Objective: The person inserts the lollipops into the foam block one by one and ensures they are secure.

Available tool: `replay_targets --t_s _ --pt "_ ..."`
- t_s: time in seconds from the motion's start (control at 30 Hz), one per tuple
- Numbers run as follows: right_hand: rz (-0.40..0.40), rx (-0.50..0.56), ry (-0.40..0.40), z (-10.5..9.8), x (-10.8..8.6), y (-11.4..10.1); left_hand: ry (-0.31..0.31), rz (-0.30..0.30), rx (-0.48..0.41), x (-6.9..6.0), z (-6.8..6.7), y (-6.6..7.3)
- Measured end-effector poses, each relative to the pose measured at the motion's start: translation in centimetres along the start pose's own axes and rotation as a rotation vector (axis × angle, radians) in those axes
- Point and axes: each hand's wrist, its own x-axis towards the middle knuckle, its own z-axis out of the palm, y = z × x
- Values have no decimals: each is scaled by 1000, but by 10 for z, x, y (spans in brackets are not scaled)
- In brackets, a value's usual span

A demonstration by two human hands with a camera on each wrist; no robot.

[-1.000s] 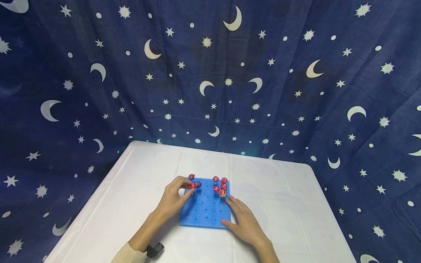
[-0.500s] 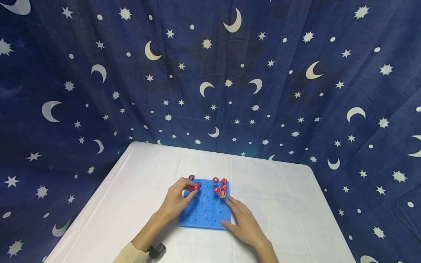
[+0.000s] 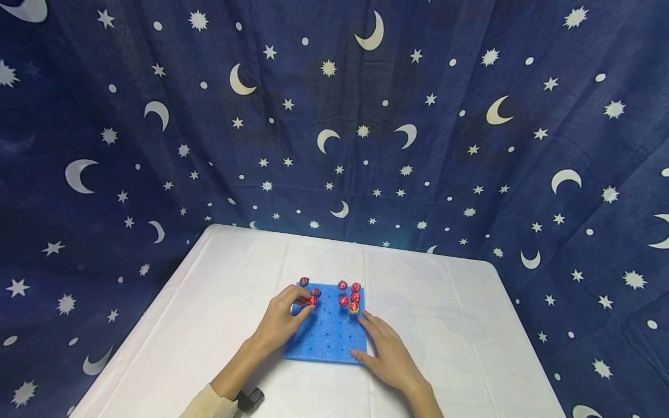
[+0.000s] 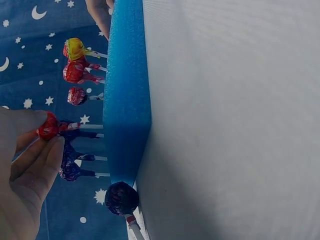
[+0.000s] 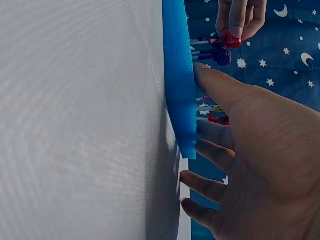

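Observation:
My left hand (image 3: 281, 318) pinches a red-wrapped lollipop (image 4: 48, 126) by its candy head, above the left part of a blue foam board (image 3: 326, 342) dotted with small holes. In the left wrist view its white stick points at the board and reaches its face. Dark purple lollipops (image 4: 69, 171) stand just beside it, partly behind my fingers. My right hand (image 3: 389, 354) rests along the board's right edge, fingers extended, thumb on the front corner. Near it stand several upright red lollipops (image 3: 343, 301), one red and yellow (image 3: 353, 307).
The board lies on a white-covered table (image 3: 449, 325). Behind it hangs a navy curtain (image 3: 292, 116) with moons and stars. Close to the left wrist camera is another dark lollipop (image 4: 121, 198) near the board's end; whether it stands or lies cannot be told.
My left hand has moved slightly right and toward me with the red lollipop, which now sits just in front of a dark one. The right hand keeps its place.

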Motion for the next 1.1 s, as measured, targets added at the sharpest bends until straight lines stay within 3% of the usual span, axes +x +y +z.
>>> replay_targets --t_s 0.3,0.63,0.93,1.1 --pt "2 0 -5 -1 0 -1 -1 11 -5 -4 3 -6" --pt "2 0 -3 0 0 -1 -34 -44 27 -3 -1 -2" --pt "14 -4 -10 0 0 0 -25 -111 99 1 -21 0" --pt "9 2 -14 -1 0 0 -32 -210 224 -1 -37 -3"
